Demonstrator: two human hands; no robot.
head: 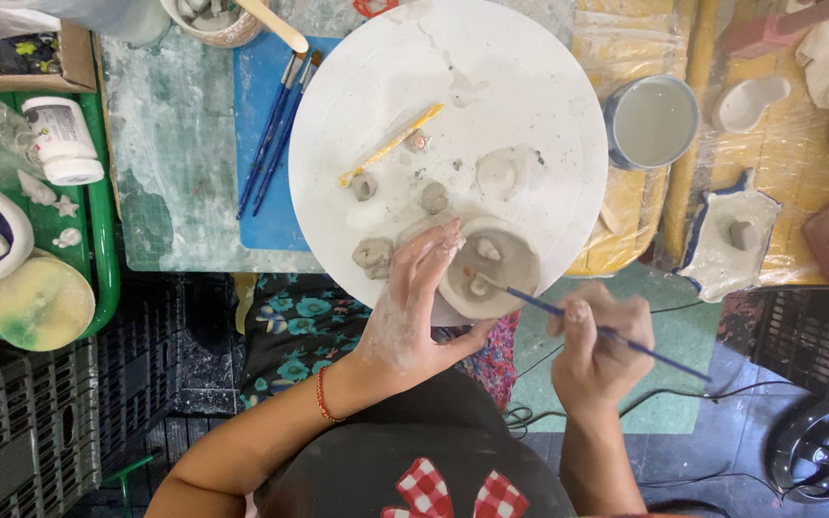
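This is a small pottery workshop: a round white turntable board (530,86) smeared with clay slip carries lumps of grey clay (373,255), blue-handled brushes (275,125) lie on a stained cutting mat (175,163), and a cup of cloudy water (651,122) stands alongside (everything clay-dusted).

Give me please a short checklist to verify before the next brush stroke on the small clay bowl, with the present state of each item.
1. Left hand steadies the clay bowl: ok, it cups the bowl's left side.
2. Right hand grips the blue-handled brush: ok, the fingers are closed on the handle.
3. Brush tip reaches the clay: ok, it lies inside the bowl.
4. Bowl fully supported on the white round board: not ok, it sits at the near edge.
5. Cup of water within reach: ok, it stands just right of the board.
6. Brush is wet enough: cannot tell.
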